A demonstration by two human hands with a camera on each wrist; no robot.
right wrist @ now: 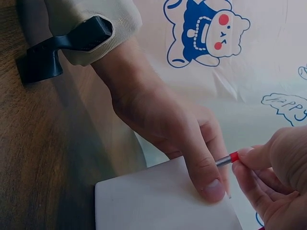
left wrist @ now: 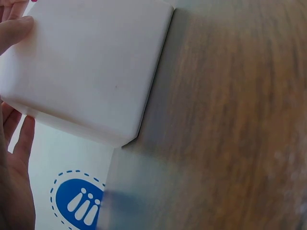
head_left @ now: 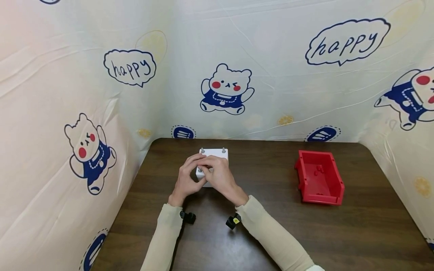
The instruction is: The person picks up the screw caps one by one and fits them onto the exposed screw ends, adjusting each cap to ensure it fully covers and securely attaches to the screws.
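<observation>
A white block (head_left: 215, 152) stands near the back of the table, with metal threaded studs (head_left: 223, 150) rising from its top. My left hand (head_left: 185, 178) grips its left side; the thumb (right wrist: 211, 189) presses against the front face (left wrist: 96, 67) and the other fingers reach round the side. From above, my right hand (head_left: 220, 173) pinches a small red nut (right wrist: 234, 156) between thumb and fingertips. That nut sits at the end of a metal stud (right wrist: 223, 162) close beside the left hand. My hands cover part of the block's top in the head view.
A red open bin (head_left: 322, 199) stands on the right of the wooden table (head_left: 268, 226), with several small red pieces (head_left: 318, 170) inside. Patterned cloth (head_left: 271, 75) hangs behind the table and on both sides.
</observation>
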